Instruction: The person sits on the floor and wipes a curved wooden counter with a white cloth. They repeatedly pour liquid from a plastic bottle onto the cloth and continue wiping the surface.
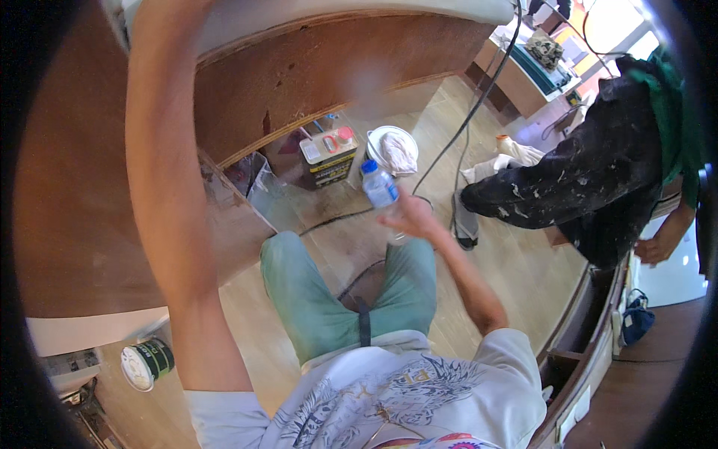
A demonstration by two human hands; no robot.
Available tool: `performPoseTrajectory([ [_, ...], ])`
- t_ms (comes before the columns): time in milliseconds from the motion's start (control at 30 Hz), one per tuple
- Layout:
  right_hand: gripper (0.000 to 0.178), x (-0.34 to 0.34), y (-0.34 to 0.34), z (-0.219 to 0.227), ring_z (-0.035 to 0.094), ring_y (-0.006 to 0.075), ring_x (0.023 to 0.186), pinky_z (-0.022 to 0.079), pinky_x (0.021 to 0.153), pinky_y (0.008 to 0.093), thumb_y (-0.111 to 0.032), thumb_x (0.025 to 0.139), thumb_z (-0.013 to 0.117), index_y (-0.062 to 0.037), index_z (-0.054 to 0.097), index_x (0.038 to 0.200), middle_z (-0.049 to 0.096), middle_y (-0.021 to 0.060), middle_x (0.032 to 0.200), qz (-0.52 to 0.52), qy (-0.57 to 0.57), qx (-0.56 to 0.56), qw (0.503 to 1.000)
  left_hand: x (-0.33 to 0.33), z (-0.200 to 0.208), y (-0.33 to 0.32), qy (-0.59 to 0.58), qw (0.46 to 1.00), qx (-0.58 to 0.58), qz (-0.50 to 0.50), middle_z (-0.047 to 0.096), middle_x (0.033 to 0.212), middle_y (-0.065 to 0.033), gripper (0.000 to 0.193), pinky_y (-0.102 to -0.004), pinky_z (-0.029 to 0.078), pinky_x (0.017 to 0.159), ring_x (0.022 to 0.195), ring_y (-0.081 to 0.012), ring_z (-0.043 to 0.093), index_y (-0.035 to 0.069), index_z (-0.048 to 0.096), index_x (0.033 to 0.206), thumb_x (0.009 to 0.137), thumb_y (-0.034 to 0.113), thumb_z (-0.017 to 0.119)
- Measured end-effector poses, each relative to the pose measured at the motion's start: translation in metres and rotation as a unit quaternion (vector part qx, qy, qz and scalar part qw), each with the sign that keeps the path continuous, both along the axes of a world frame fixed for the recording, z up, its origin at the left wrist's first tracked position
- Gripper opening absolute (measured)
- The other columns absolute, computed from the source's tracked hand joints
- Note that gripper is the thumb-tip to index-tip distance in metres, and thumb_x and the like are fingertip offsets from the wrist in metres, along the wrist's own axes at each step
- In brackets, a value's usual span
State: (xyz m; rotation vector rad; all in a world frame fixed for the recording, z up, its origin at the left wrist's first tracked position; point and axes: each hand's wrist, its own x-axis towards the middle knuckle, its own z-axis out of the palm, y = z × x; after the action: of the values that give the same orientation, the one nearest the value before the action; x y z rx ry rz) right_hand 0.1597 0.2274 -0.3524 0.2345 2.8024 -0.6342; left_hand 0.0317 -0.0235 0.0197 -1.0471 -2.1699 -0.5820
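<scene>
My right hand [413,215] is closed round a clear plastic bottle [380,188] with a blue cap and a blue-and-white label, held tilted above the floor in front of my knees. The hand is slightly blurred and covers the bottle's lower part. My left arm reaches up past a brown wooden panel [321,63] and leaves the picture at the top, so the left hand is hidden. Beyond the bottle stand a white bucket [372,142] with a pale rag [399,153] on it and a rectangular metal can [329,159] with a red cap.
A dark cable [471,112] hangs down and runs across the floor. At right, close by, is another person in paint-spattered dark trousers [546,176]. A dark-and-white tub [148,364] lies at lower left. An open wooden cabinet frame [568,352] stands at lower right.
</scene>
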Motion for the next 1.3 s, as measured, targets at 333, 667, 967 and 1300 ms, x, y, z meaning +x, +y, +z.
performPoseTrajectory([
  [333,0.074,0.011,0.031,0.286,0.064,0.0280,0.073,0.050,0.069,0.0422,-0.066,0.081,0.063,0.0059,0.065,0.098,0.065,0.0217,0.079,-0.016,0.169,0.246,0.954,-0.005,0.017,-0.014,-0.107,0.994,-0.029,-0.007,0.070,0.108,-0.0227,0.036,-0.0423,0.053,0.087,0.099,-0.0346,0.068,0.000,0.071,0.111,0.091,0.029,0.064],
  [667,0.083,-0.013,-0.005,0.334,0.069,0.0410,0.093,0.053,0.085,0.0476,-0.061,0.074,0.067,0.0089,0.065,0.118,0.069,0.0321,0.103,-0.021,0.164,0.367,0.916,-0.014,0.014,-0.022,-0.143,0.989,0.000,-0.039,0.069,0.116,-0.0203,0.034,-0.0409,0.054,0.091,0.109,-0.0313,0.067,0.003,0.072,0.112,0.086,0.024,0.069],
  [967,0.089,-0.014,-0.011,0.353,0.069,0.0419,0.097,0.053,0.088,0.0469,-0.062,0.073,0.067,0.0102,0.062,0.124,0.068,0.0325,0.109,-0.063,0.095,0.390,0.914,-0.020,0.013,-0.014,-0.165,0.983,-0.001,-0.077,0.069,0.118,-0.0181,0.034,-0.0392,0.056,0.092,0.113,-0.0287,0.067,0.005,0.073,0.112,0.082,0.022,0.072],
  [1300,0.073,-0.037,0.038,0.337,0.069,0.0377,0.089,0.051,0.083,0.0455,-0.056,0.077,0.068,0.0058,0.066,0.116,0.069,0.0300,0.098,-0.050,0.173,0.350,0.919,-0.029,0.011,-0.025,-0.145,0.988,0.015,-0.052,0.070,0.116,-0.0166,0.033,-0.0390,0.056,0.091,0.110,-0.0287,0.068,0.007,0.073,0.112,0.083,0.023,0.072],
])
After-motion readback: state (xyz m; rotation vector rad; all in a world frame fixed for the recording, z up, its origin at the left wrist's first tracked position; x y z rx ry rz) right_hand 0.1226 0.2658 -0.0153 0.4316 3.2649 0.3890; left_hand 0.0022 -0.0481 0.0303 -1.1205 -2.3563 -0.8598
